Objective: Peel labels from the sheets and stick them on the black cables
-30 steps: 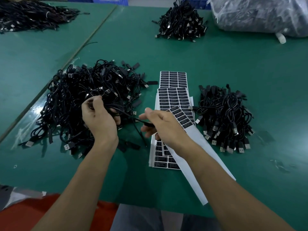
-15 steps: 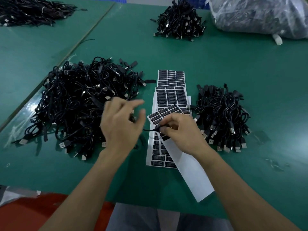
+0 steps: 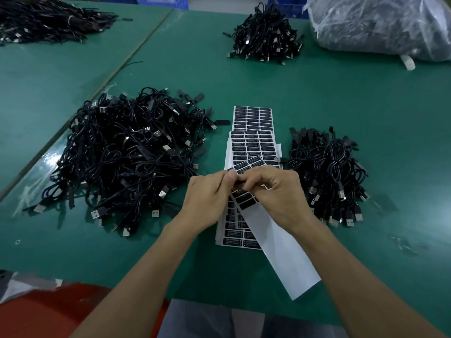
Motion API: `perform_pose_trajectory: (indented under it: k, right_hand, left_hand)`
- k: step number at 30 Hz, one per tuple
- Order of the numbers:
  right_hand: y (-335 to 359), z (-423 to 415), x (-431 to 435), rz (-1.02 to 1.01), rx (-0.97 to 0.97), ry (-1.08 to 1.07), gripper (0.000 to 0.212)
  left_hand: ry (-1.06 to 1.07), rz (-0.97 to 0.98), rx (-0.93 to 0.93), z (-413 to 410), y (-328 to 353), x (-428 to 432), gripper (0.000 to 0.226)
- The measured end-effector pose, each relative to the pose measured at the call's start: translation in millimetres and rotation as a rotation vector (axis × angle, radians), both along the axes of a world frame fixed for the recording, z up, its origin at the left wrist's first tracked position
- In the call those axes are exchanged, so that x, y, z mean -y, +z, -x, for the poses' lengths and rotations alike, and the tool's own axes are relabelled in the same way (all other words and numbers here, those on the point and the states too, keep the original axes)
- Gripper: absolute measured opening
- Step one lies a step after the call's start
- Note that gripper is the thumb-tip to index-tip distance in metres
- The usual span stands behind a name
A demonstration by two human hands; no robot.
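The green surface (image 3: 341, 118) in front of you carries 3 piles of black cables: 1 large pile (image 3: 127, 157) on your left, 1 smaller pile (image 3: 327, 172) on your right and 1 far pile (image 3: 266, 37). A 4th pile (image 3: 48, 20) lies on the neighbouring top, and 1 plastic bag (image 3: 378, 23) sits at the far right. Between the 2 near piles lie the labels: 1 far sheet (image 3: 252, 117), a stack (image 3: 253, 145) (its count is hidden) and 1 slanted sheet (image 3: 285, 252) across it, its near end bare white. Your left grip (image 3: 210, 201) and right grip (image 3: 275, 193) meet above that slanted sheet, both clenched fingertip to fingertip on 1 dark strip (image 3: 240, 185); whether it is label or cable cannot be told. Your hands hide the sheet's middle rows.
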State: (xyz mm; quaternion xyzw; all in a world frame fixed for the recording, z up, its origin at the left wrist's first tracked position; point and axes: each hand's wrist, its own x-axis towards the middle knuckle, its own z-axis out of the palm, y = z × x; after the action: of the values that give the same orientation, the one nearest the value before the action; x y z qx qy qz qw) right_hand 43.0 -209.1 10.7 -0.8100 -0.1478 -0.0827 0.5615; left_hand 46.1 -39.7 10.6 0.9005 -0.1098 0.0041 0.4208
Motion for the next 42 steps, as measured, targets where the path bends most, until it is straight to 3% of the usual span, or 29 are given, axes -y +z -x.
perform_pose_trajectory:
  k: [4, 6, 10, 14, 16, 20, 23, 27, 32, 35, 42]
  right_hand:
    - [6, 3, 1, 0.155, 0.08, -0.037, 0.024]
    - [12, 2, 3, 0.338, 0.056, -0.066, 0.023]
    - [19, 1, 8, 0.785, -0.248, -0.142, 0.065]
    - [23, 3, 1, 0.894, -0.381, -0.217, 0.082]
    - [25, 2, -2, 0.908, -0.409, -0.256, 0.085]
    - [25, 1, -4, 0.806, -0.436, -0.322, 0.08]
    - [18, 0, -1, 0.511, -0.377, -0.349, 0.067]
    - [8, -2, 1, 0.136, -0.38, -0.405, 0.06]
    - [0, -3, -7, -0.018, -0.383, -0.448, 0.061]
    - [3, -3, -5, -0.066, -0.5, -0.35, 0.059]
    - [6, -6, 7, -0.097, -0.52, -0.187, 0.034]
  left_hand:
    - [0.016, 0.116, -0.141, -4, -1, -2, 0.035]
    - [0.029, 0.189, -0.19, -5, 0, -3, 0.024]
    - [0.061, 0.132, -0.146, -2, -6, -1, 0.016]
    - [0.032, -0.011, -0.004, 3, -14, 3, 0.005]
    - [0.011, -0.061, 0.088, 4, -17, 5, 0.016]
    - [0.08, 0.036, 0.185, 4, -18, 3, 0.018]
    - [0.13, 0.164, 0.186, 5, -15, 2, 0.014]
    - [0.074, 0.098, 0.195, 8, -13, 7, 0.01]
    - [-0.018, 0.066, 0.14, 7, -16, 18, 0.017]
    - [-0.015, 0.078, 0.192, 2, -17, 17, 0.017]
    - [0.054, 0.051, 0.172, -6, -28, 14, 0.023]
